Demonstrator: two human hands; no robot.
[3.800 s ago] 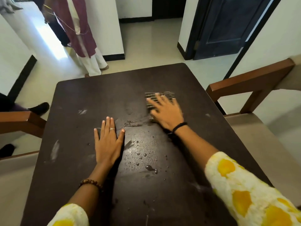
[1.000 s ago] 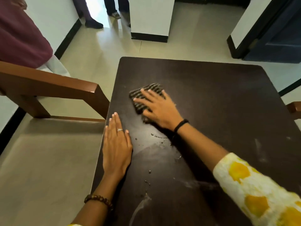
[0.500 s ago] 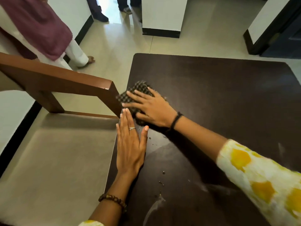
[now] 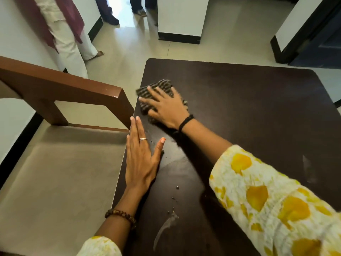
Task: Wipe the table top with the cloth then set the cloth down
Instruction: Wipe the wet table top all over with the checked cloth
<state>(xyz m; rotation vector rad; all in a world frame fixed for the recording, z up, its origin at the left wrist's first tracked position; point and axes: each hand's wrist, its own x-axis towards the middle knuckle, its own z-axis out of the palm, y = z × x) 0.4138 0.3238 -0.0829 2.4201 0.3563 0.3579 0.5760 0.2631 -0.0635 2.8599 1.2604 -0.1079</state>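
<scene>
Dark brown, almost black, the table top (image 4: 249, 111) fills the right and middle of the head view, its left edge running close beside a chair; the right hand (image 4: 167, 106) lies flat on a striped dark cloth (image 4: 160, 85), fingers spread and straight, pressing it against the surface near the table's left edge, toward the far corner; the cloth shows beyond the fingertips and under the heel of the palm, its outline blurred; a black band (image 4: 185, 122) circles that wrist, and a white sleeve with yellow blotches (image 4: 267, 196) covers the forearm. The left hand (image 4: 141, 157) rests palm down on the table's left edge, just nearer the person than the cloth and apart from it; its fingers are straight and together, the thumb held out to the side, holding nothing; a ring (image 4: 143, 139) sits on one finger and a brown bead bracelet (image 4: 120, 216) on the wrist. Small water droplets (image 4: 175, 196) and a pale smear (image 4: 166, 228) mark the surface nearer the person (another faint smear lies toward the right edge). The wooden chair frame (image 4: 73, 89) stands touching or nearly touching the table's left edge, with its grey seat (image 4: 55, 182) beside the table; on the pale tiled floor (image 4: 230, 34) beyond, a person in white trousers and a maroon top (image 4: 68, 37) stands at the upper left.
</scene>
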